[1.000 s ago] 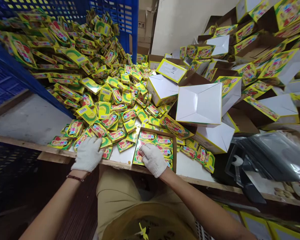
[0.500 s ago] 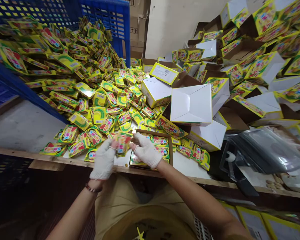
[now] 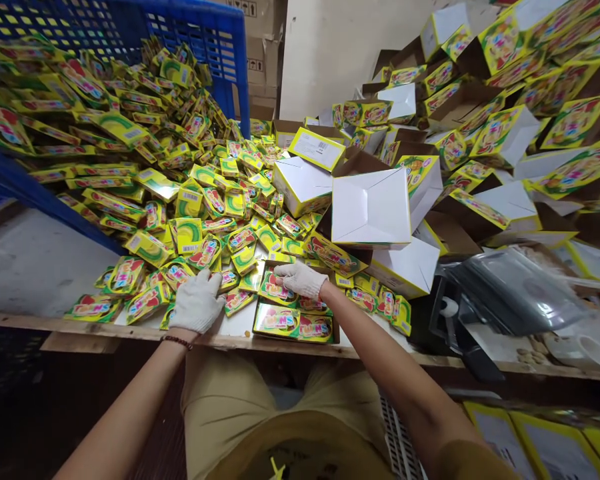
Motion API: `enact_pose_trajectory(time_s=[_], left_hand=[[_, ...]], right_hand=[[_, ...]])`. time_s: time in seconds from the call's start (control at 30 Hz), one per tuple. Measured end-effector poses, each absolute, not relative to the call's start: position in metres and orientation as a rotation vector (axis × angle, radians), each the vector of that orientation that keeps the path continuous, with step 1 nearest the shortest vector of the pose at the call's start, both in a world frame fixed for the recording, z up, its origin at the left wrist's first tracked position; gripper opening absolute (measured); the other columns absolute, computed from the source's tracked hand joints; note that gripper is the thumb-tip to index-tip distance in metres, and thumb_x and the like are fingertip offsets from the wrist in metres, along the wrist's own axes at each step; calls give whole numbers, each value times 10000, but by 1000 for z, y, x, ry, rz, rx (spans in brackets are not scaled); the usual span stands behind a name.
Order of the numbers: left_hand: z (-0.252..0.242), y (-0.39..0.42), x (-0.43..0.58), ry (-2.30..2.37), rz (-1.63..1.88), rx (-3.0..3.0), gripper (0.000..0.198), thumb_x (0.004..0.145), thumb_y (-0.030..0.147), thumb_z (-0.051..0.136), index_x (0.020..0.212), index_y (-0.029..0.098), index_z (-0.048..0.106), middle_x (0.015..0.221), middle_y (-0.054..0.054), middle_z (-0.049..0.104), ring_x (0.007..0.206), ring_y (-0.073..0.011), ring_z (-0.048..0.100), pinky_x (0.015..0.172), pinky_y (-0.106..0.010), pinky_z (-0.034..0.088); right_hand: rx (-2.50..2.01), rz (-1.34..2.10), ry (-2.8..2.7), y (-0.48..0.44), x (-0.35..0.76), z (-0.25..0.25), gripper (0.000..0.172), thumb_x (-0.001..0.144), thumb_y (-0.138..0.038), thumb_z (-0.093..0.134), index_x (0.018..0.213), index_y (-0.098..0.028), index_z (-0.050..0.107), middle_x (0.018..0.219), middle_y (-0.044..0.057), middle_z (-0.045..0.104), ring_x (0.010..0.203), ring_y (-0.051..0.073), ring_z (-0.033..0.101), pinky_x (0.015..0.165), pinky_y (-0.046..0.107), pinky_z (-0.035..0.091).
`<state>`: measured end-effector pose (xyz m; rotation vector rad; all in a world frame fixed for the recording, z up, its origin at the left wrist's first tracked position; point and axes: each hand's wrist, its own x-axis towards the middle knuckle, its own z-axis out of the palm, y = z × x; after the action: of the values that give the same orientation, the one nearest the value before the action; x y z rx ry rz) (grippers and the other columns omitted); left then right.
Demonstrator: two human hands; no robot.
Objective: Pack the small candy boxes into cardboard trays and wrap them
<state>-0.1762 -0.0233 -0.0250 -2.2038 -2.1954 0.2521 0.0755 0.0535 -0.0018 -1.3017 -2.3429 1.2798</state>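
Observation:
My left hand [image 3: 197, 305], in a white knit glove, lies over small yellow-green printed cartons [image 3: 173, 273] at the near edge of the pile. Its fingers are somewhat apart, and the fingertips touch cartons there. An open display box [image 3: 337, 330] sits by the table's front edge, with small cartons lying flat in rows inside. My gloved right hand [image 3: 303, 279] reaches over its far part. Thumb and fingers are on a small carton [image 3: 273, 288] at the box's far left; the hand partly covers the cartons beneath.
A blue crate [image 3: 247, 73] lies tipped at the left, spilling cartons across the table. Empty display boxes [image 3: 373, 210] are heaped at the right. A clear plastic sheet or bag [image 3: 525, 290], a black tape dispenser [image 3: 445, 323] and a wooden table edge [image 3: 390, 360] are nearby.
The small carton held between my hands has left my left hand, which moved left and down onto the pile. My right hand moved to the far part of the display box.

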Motion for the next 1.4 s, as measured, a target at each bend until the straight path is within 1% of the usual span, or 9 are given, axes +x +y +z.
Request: enact_pose_trajectory(time_s=[0.2,0.3,0.43,0.67,0.87,0.97,1.1,1.23,1.4], left_hand=[[-19,-14,-175,-2360,273,-2211,283,880,313,442,1101,180,559,1117,-144,614,970,-297,641,759,-378,475],[-18,-18,-178,-2525,119,-2153,263,864,339,459,1062,197,558,1082,-131,628,959,-291,651,762,-373,496],[-11,-40,-181,-2539,-259,-2053,297,839,355,488,1080,203,573,1128,-144,615,983,-323,644,775,-431,530],[0,-44,-157,-1801,-1181,-2418,286,850,355,599,1088,197,591,1116,-102,648,1132,-269,611,1015,-431,514],[-25,-35,-121,-1887,-1408,-2442,552,893,370,558,1405,196,443,1405,-132,551,1276,-268,558,1067,-446,500],[-37,-36,-115,-1931,-1336,-2416,459,927,361,484,1358,201,499,1415,-120,553,1350,-263,495,1132,-456,433],[-33,-18,-132,-2291,-820,-2118,383,876,310,453,1193,146,590,1319,-180,580,1271,-313,528,1078,-469,445],[-21,14,-162,-2466,-371,-1863,587,779,413,568,1247,61,529,1278,-276,543,1188,-430,526,964,-538,451],[-9,24,-169,-2347,-394,-2004,526,800,335,516,1274,109,526,1189,-195,623,1135,-361,579,947,-470,477]], right_hand=[[-1386,1138,-2272,37,65,-23,223,862,-192,603,643,-155,588,706,-23,485,670,106,455,613,221,344],[-1373,1005,-2171,28,59,-36,161,857,-137,606,707,-151,665,860,13,551,747,108,526,651,209,399],[-1328,874,-2302,29,57,-33,162,852,-215,661,698,-172,686,819,15,565,754,133,541,707,238,426],[-1124,1131,-1984,39,48,5,292,921,-303,539,1166,-169,627,882,1,620,806,150,563,770,272,463],[-1409,1042,-1796,37,74,-3,126,853,-244,572,907,-187,671,791,-26,614,775,150,559,746,266,443],[-1473,979,-1817,21,81,-24,115,857,-220,567,810,-186,667,785,-11,619,786,155,565,744,264,445],[-1272,881,-2043,9,73,-42,152,889,-176,573,944,-178,715,976,49,674,926,172,591,845,280,448],[-1216,731,-2281,12,66,-38,160,920,-196,573,984,-177,719,992,62,679,925,180,585,857,294,435],[-1240,717,-2311,16,77,-21,200,920,-277,588,1057,-181,698,1034,78,667,970,214,585,893,341,448]])
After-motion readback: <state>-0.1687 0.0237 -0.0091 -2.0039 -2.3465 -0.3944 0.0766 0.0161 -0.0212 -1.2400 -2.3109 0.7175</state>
